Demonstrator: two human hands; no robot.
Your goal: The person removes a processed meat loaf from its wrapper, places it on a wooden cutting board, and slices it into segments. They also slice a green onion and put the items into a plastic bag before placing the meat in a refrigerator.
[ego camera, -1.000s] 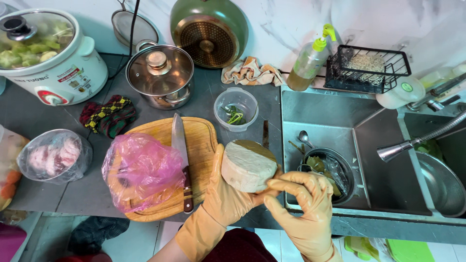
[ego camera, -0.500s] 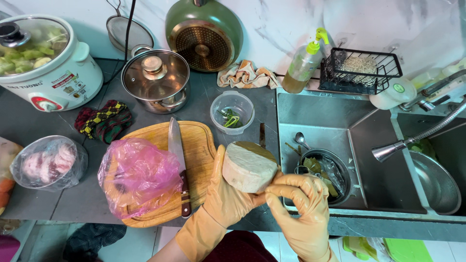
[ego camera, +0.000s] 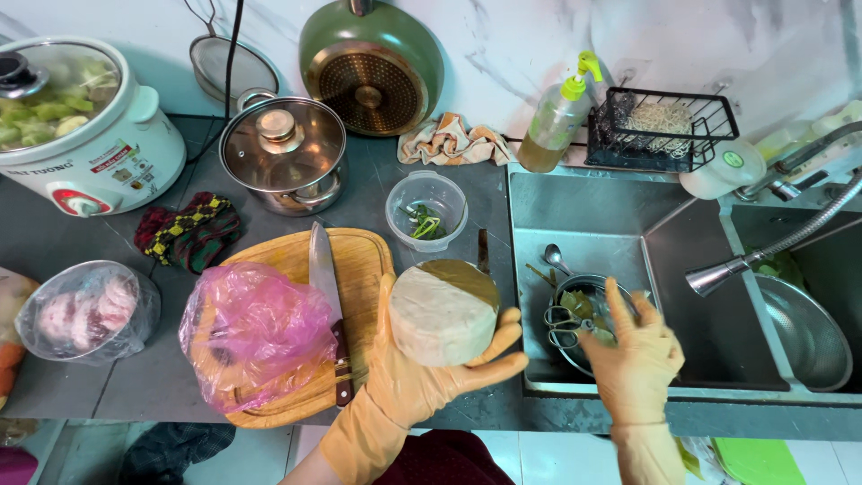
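The left hand point(ego camera: 409, 377), in a yellow rubber glove, is cradling a pale round block point(ego camera: 444, 312) from below, its fingers point(ego camera: 498, 346) curling up around the far side so the block is sitting steady in the palm, held just above the counter point(ego camera: 99, 395) edge between the board point(ego camera: 359, 269) and the sink point(ego camera: 593, 207). One part of the block's top is showing a darker brown skin; what the block is made of cannot be told.

The right hand point(ego camera: 633, 359), gloved too, is hanging over the sink with its fingers spread wide and holding nothing, just above a small metal bowl point(ego camera: 575, 310) where green leaves and a pair of scissors point(ego camera: 561, 328) are lying. A spoon point(ego camera: 555, 259) is resting beside the bowl.

On the wooden board a knife point(ego camera: 325, 296) is lying with its blade pointing away, out of the hands' way, beside a pink bag point(ego camera: 256, 332). Further left a clear bag of meat point(ego camera: 85, 310) is sitting on the counter. Behind are a lidded pot point(ego camera: 283, 162), a rice cooker point(ego camera: 81, 135), a small tub of greens point(ego camera: 426, 211) and a soap bottle point(ego camera: 557, 117).
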